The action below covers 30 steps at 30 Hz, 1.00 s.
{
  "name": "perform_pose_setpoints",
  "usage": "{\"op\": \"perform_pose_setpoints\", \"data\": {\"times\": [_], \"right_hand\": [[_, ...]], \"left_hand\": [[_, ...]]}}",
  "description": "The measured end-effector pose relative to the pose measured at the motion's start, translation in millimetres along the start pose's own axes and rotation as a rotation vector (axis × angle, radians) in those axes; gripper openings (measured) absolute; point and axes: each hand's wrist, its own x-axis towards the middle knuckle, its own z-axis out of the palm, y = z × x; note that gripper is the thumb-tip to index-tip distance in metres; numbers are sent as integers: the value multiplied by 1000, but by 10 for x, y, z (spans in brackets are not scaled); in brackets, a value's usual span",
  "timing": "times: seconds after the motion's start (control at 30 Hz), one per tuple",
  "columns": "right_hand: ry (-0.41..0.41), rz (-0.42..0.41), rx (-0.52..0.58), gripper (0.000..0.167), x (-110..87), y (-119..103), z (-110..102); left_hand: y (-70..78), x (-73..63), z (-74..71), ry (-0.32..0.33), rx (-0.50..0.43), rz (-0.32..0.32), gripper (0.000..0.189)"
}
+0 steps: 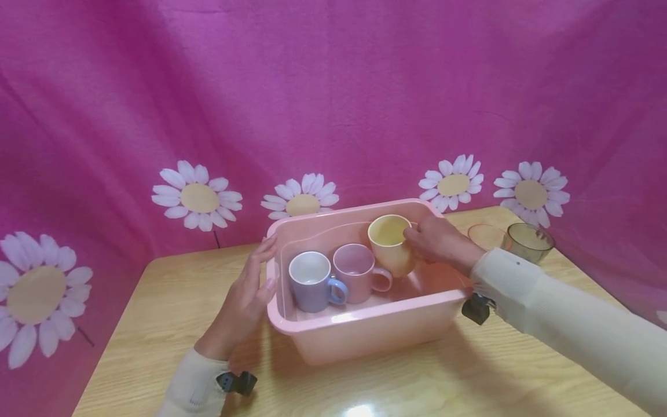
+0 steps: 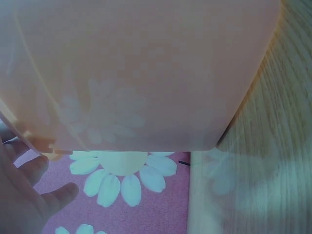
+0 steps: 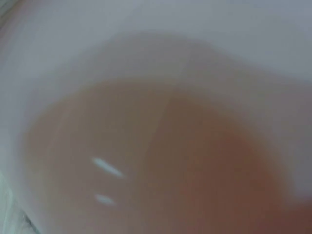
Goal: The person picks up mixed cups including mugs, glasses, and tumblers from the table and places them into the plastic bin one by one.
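The right hand (image 1: 443, 242) is gripping the yellow mug (image 1: 392, 256) inside the pink basin (image 1: 375, 335), beside the pink mug (image 1: 353, 278), while the left hand (image 1: 244, 306) is resting relaxed fingers against the rim (image 1: 276, 317) — holding the yellow mug upright and clear of the neighbouring handle (image 1: 388, 281) should be helping most

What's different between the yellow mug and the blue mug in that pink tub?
The yellow mug is yellow inside too, while the blue mug looks white inside. The right hand holds the yellow mug; no hand touches the blue mug. In the head view, the blue mug is near the left end of the pink tub, the yellow mug farther right and back. Both mouths face up.
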Motion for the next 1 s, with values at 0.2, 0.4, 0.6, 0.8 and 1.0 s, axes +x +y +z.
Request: {"op": "perform_pose_setpoints", "data": {"times": [0.2,0.4,0.6,0.8,1.0], "right_hand": [[-28,-14,83,27,55,20,41],[-44,-6,185,33,60,42,69],[-96,34,279,31,41,60,76],[-183,115,317,31,42,81,93],[-221,155,310,38,56,93,114]], "left_hand": [[9,-3,-9,2,2,-4,51],[-6,-3,9,-5,-9,-42,52],[-2,3,13,0,-10,-29,51],[2,-5,14,7,-3,-7,50],[1,-7,18,6,-3,-22,50]]}}
